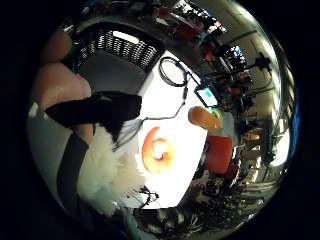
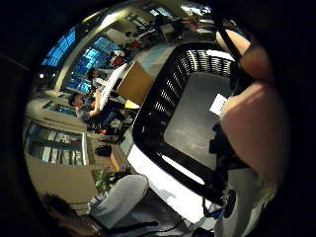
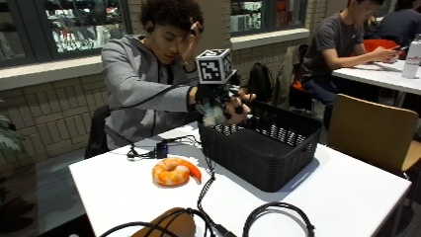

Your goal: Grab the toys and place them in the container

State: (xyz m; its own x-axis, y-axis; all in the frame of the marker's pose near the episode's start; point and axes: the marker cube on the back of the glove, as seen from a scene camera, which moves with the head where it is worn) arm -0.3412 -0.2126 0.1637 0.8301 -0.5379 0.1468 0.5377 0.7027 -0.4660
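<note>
Outside view, centre: the gloved right hand (image 3: 227,106) is raised above the rim at the near-left corner of the black slatted basket (image 3: 263,148), fingers curled round a white fluffy toy (image 3: 212,117), whose fur hangs down below the palm. In the little-finger-side palm view the same white fur (image 1: 107,170) lies against the fingers; its long axis cannot be told. A curled orange shrimp toy (image 3: 174,171) lies on the white counter (image 3: 355,197), left of the basket, its arc opening toward the lower edge of the frame. A brown rounded object (image 3: 164,224) sits at the bottom edge.
</note>
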